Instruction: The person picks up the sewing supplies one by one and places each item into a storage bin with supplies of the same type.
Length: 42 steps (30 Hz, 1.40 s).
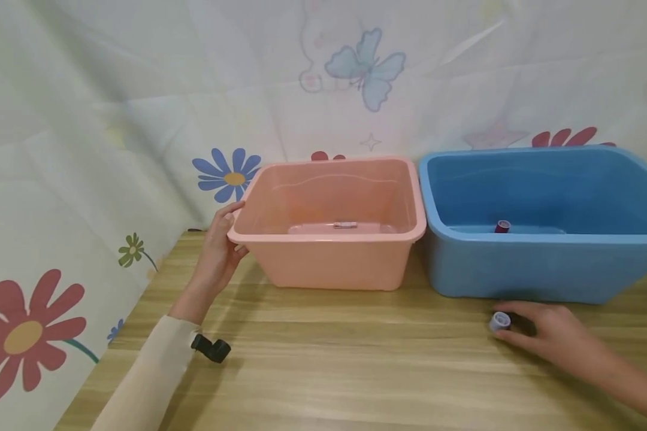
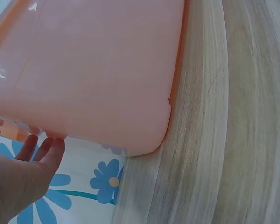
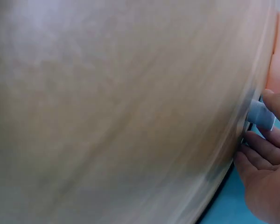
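My left hand (image 1: 215, 251) grips the left end of a pink plastic bin (image 1: 329, 263), thumb up by the rim and fingertips under it. In the left wrist view those fingers (image 2: 53, 151) touch the bin's end below its lip. My right hand (image 1: 555, 335) pinches a small pale blue spool (image 1: 499, 322) between thumb and forefinger; it stands upright on the table in front of a blue bin (image 1: 517, 269). The right wrist view shows this spool (image 3: 260, 115) between thumb and fingers, the other fingers loosely bent. Inside the blue bin is a small dark red spool (image 1: 502, 227).
A small pinkish-white cylinder (image 1: 345, 225) lies on its side in the pink bin. Both bins stand side by side at the back of the wooden table (image 1: 323, 359). A printed cloth (image 1: 194, 78) hangs behind and to the left.
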Available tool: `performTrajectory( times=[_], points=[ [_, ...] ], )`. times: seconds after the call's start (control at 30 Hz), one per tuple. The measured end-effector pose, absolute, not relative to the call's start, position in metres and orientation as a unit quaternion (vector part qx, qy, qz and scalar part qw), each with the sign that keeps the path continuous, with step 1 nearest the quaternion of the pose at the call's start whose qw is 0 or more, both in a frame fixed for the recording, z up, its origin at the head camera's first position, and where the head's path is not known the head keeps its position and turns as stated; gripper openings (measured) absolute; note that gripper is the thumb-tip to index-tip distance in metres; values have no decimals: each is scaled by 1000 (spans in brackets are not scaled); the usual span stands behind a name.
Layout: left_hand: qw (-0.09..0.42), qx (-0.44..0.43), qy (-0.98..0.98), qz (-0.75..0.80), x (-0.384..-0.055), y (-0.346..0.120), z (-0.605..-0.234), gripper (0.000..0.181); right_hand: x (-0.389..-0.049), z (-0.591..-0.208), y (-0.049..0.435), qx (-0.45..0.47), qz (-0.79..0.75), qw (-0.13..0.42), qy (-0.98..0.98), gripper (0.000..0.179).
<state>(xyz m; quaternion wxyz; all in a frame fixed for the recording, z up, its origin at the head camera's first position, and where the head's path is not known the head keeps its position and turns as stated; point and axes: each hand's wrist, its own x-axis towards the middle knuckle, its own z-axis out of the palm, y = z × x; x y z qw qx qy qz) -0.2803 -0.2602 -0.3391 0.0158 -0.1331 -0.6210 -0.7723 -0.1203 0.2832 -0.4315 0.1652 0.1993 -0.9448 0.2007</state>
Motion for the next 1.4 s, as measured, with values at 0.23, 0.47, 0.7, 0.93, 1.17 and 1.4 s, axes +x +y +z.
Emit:
performTrajectory(
  times=[0.23,0.47,0.7,0.93,1.17,1.4],
  points=[
    [12,-145,-613,-777,-279,-257,-337,37,-121,-429,281,198,192,163,-947,32],
    [20,-144,-609,-780,-280,-258,-336,37,-122,-428,280,197,194,179,-944,29],
    [22,-134,-616,-776,-279,-253,-339,38,-121,-429,281,209,196,184,-940,29],
    [21,-142,-605,-783,-280,-252,-336,38,-124,-425,281,217,198,187,-937,29],
    [13,-132,-601,-788,-278,-256,-339,36,-123,-427,276,217,194,166,-942,28],
    [13,-137,-605,-784,-277,-258,-339,37,-124,-432,272,248,180,197,-931,35]
  ],
)
